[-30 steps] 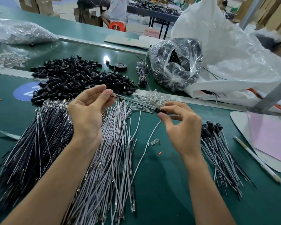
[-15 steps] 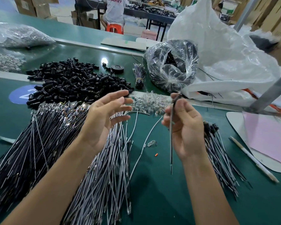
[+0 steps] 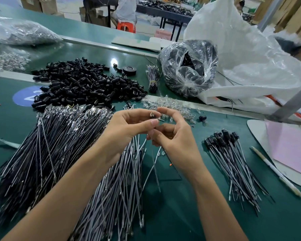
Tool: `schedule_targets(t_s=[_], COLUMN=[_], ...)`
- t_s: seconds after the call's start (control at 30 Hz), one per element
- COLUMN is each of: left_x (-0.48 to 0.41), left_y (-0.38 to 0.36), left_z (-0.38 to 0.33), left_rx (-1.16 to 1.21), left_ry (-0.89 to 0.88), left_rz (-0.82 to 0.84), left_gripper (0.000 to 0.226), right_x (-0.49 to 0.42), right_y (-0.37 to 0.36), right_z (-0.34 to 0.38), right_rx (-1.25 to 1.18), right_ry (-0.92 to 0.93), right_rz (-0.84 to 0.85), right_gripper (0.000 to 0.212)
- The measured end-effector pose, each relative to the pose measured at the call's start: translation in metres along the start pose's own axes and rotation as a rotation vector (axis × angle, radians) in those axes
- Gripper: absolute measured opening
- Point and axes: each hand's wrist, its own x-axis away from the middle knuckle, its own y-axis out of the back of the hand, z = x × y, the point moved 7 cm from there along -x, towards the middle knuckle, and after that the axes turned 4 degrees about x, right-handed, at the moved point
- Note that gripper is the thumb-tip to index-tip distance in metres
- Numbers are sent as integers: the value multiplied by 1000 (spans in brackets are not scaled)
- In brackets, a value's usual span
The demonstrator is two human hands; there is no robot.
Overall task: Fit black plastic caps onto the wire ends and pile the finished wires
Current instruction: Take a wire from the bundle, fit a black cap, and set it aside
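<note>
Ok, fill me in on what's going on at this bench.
A person is fitting caps to wires. The left hand and right hand are raised together over the green table, pinching the end of one wire; whether it is capped is too small to tell. Black caps lie heaped behind, uncapped wires fan out beneath the arms, and a small pile of finished wires sits to the right.

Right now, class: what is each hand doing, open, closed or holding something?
Left hand: closed, pinching the wire end.
Right hand: closed, fingers curled on the same wire end.
</note>
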Motion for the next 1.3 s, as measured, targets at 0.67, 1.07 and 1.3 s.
schedule_targets(t_s=[0.67, 1.07, 1.3], left_x=[2, 2, 1], left_y=[7, 11, 13], left_z=[-3, -8, -9], left_rx=[214, 216, 213], left_ry=[-71, -112, -93], left_rz=[-170, -183, -154], left_gripper=[33, 17, 28], right_x=[1, 2, 3], right_y=[-2, -10, -9], right_z=[2, 4, 6], right_rx=[-51, -85, -51], right_ry=[26, -1, 34], right_rz=[-38, 42, 34], right_gripper=[16, 15, 20])
